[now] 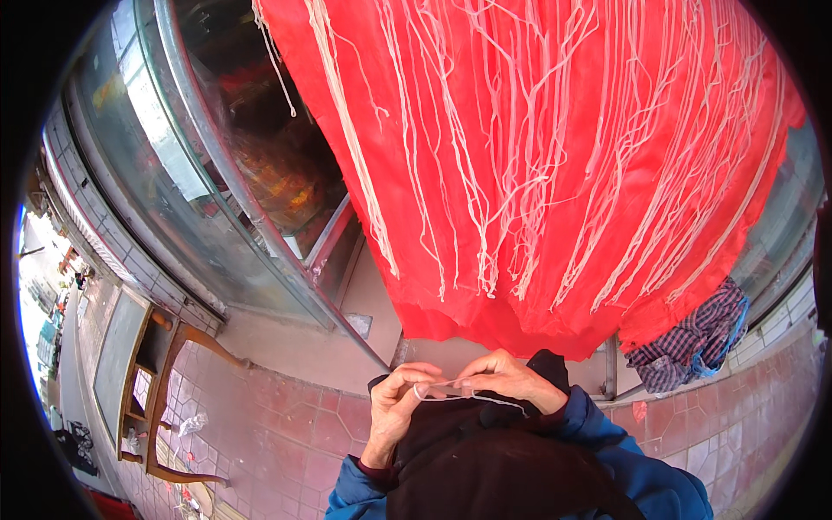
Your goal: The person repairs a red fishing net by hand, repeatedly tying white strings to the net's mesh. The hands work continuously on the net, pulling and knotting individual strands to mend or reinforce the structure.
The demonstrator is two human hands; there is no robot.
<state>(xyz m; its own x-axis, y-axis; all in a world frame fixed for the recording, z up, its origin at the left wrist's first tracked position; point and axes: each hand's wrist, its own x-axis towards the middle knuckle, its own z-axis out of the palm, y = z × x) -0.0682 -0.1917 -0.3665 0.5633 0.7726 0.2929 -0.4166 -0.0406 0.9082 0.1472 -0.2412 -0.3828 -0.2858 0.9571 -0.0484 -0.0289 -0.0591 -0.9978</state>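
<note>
Hands: left hand [394, 407] & right hand [507, 380] both pinch white string [451, 394], under red cloth [555, 156].

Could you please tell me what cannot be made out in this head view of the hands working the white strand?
- The white strand: too thin to tell whether it is knotted or looped.
- Left hand and right hand: palms hidden by their own fingers.
- Red cloth: its top is cut off by the picture's edge.
- Goods behind the glass: blurred by reflections.
</note>
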